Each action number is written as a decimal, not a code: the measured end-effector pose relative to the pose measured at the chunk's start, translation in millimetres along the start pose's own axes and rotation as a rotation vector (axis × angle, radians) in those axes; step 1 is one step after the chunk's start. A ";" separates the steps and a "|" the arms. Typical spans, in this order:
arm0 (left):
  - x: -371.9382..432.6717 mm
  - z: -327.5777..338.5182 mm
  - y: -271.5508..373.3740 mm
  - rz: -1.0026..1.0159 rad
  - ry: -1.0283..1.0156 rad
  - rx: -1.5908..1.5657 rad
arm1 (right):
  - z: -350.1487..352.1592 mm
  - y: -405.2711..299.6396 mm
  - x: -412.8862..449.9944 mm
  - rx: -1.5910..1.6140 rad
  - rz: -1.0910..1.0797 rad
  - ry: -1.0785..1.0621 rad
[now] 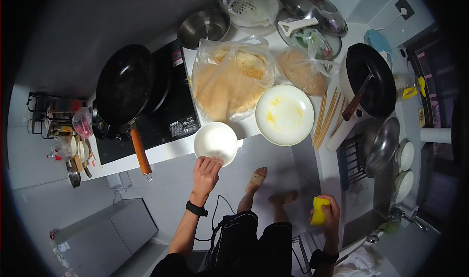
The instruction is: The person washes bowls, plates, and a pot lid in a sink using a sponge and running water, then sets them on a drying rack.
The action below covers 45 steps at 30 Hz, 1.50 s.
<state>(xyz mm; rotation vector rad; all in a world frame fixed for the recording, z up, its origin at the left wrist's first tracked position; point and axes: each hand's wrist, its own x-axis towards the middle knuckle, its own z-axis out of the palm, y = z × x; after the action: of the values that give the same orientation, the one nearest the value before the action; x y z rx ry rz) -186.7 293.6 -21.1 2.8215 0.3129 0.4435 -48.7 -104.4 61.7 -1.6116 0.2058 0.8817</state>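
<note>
My left hand (207, 174) grips the near rim of a white bowl (216, 142), which overlaps the counter's front edge in the view; whether it rests there I cannot tell. In my right hand (329, 211), over by the sink side, is a yellow sponge (320, 211). A white plate (284, 115) with yellow smears lies on the counter corner, to the right of the bowl. Behind the bowl sits a clear plastic bag of flatbreads (231, 82). Several wooden chopsticks (326, 117) lie just right of the plate.
At left a black wok (126, 84) with a wooden handle is on the cooktop (172, 119). A white-handled pan (372, 81), a metal wok lid (383, 147) and a drying rack (353, 163) stand around the sink (361, 207). A metal pot (203, 28) is at the back.
</note>
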 end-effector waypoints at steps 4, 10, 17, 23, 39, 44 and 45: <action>7.0 7.6 -1.0 -0.001 0.057 0.011 | -3.9 -2.0 -0.2 -0.012 0.013 0.074; 7.4 15.2 -18.4 -0.029 0.106 0.057 | -20.5 14.0 0.9 0.011 0.019 0.114; 35.8 28.3 -42.7 0.030 0.070 0.007 | -37.3 29.5 -7.5 0.129 -0.064 0.148; -8.8 36.4 -56.6 -0.004 0.059 0.004 | -96.7 15.1 -8.4 0.287 -0.029 0.185; 35.4 -3.6 26.2 0.149 0.220 0.300 | -372.8 12.6 118.8 0.533 -0.173 0.610; -8.2 -22.6 45.3 0.082 0.062 0.428 | -409.1 4.6 167.5 0.596 -0.180 0.656; -16.6 -22.8 52.0 0.076 0.014 0.460 | -418.1 11.6 174.5 0.585 -0.218 0.645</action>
<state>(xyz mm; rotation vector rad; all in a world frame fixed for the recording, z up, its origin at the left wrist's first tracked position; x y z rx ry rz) -200.8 245.7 10.6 3.2880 0.3494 0.4565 242.4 -427.8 -65.0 -1.2767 0.6598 0.0820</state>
